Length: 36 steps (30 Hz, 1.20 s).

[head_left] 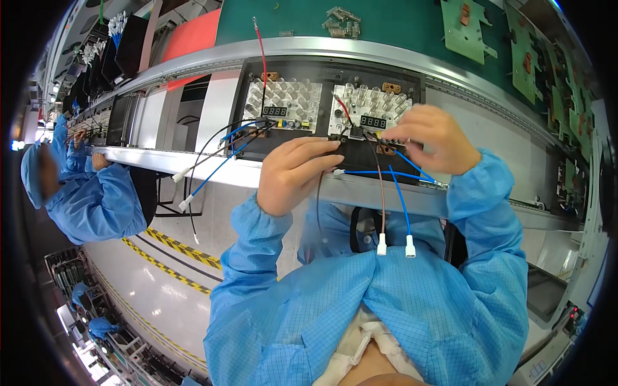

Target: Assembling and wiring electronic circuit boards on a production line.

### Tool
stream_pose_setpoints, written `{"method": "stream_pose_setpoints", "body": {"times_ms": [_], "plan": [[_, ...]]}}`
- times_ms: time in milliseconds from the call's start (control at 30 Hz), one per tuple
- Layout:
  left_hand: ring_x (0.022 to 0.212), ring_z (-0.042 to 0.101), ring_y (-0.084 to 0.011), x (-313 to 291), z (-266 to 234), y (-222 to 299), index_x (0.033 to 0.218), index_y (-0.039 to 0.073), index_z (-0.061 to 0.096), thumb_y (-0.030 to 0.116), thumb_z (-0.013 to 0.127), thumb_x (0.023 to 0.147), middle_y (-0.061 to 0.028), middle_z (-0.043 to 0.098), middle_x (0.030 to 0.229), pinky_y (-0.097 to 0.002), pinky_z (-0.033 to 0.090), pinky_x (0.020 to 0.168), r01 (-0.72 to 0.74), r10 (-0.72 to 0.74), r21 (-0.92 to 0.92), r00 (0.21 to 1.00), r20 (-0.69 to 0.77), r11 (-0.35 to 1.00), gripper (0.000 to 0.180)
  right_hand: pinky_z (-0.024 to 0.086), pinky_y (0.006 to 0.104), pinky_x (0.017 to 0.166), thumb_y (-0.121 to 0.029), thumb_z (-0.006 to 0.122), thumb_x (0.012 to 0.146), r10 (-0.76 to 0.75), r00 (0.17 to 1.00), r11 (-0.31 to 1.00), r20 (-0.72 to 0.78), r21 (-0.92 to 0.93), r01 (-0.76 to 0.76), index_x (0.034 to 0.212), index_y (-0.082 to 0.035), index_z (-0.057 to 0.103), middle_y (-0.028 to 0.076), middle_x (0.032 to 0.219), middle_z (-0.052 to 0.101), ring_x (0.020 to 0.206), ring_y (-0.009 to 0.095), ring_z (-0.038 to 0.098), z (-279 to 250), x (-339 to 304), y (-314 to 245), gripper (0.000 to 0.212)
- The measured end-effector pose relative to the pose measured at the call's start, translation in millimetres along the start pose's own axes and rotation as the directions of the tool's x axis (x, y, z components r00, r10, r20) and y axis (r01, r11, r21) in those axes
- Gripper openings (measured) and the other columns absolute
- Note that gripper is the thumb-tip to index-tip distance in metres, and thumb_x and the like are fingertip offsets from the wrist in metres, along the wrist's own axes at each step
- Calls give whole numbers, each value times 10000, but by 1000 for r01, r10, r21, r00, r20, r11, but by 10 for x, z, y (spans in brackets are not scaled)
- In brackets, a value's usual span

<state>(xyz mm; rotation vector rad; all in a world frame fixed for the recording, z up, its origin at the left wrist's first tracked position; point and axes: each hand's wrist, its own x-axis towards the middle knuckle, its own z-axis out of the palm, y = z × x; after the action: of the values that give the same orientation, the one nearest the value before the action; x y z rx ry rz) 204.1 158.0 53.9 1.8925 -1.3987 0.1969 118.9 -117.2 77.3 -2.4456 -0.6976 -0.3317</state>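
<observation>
A white circuit board (337, 118) with clear round caps and a dark four-digit display (373, 122) sits in a black carrier frame (283, 143) in front of me. My left hand (296, 168) lies over the carrier's near edge, fingers stretched toward the board's lower left corner. My right hand (438, 138) is over the board's lower right corner, its fingers bent and fingertips close to the lower edge. No held thing shows between them. Blue wires (400, 199) and a brown wire (381, 193) hang from this board, ending in white connectors (410, 247).
A second similar board (293, 96) stands in the carrier's left half, with black and blue wires over the metal rail (232, 168). Behind lie springs (341, 24) on a green mat (399, 22). Green plates (465, 29) are at the right. A person (96, 193) in blue works at the left.
</observation>
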Motion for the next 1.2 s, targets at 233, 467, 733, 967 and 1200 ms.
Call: {"method": "stream_pose_setpoints", "body": {"times_ms": [233, 467, 733, 967, 1200], "plan": [[930, 651, -250, -117, 11, -23, 853, 79, 707, 29, 677, 659, -62, 699, 969, -337, 528, 769, -7, 7, 101, 1000, -5, 995, 203, 476, 338, 673, -68, 686, 761, -58, 997, 998, 49, -27, 60, 959, -90, 671, 58, 839, 612, 793, 253, 582, -121, 529, 142, 199], [899, 655, -235, -172, 52, -45, 859, 78, 695, 78, 661, 669, -42, 697, 972, -328, 543, 730, -8, 5, 80, 1000, 29, 997, 193, 503, 344, 640, -196, 678, 792, -204, 950, 978, 237, -4, 211, 852, -94, 627, 40, 770, 618, 769, 229, 608, 180, 804, 214, 129], [941, 649, -257, -138, 78, -68, 921, 59, 650, 75, 691, 679, -50, 681, 1023, -337, 550, 747, -27, 27, -7, 997, -78, 1000, 245, 514, 340, 644, -120, 573, 776, -372, 800, 904, 470, -11, 427, 853, -71, 547, 60, 816, 557, 821, 231, 594, 188, 906, 120, 95], [947, 649, -246, -145, 107, -56, 871, 76, 663, 69, 678, 678, -34, 682, 1001, -334, 543, 739, -78, 79, 23, 996, -39, 997, 194, 521, 338, 691, -108, 567, 789, -424, 752, 886, 505, 61, 459, 859, -69, 548, 67, 835, 555, 853, 231, 593, 205, 876, 205, 82], [956, 645, -223, -173, 134, -33, 873, 87, 673, 72, 668, 673, -27, 677, 1016, -332, 533, 730, -110, 114, 69, 992, -59, 991, 200, 465, 317, 736, -146, 595, 779, -526, 738, 827, 422, 52, 560, 744, -103, 571, 15, 790, 568, 850, 198, 558, 221, 924, 203, 60]]}}
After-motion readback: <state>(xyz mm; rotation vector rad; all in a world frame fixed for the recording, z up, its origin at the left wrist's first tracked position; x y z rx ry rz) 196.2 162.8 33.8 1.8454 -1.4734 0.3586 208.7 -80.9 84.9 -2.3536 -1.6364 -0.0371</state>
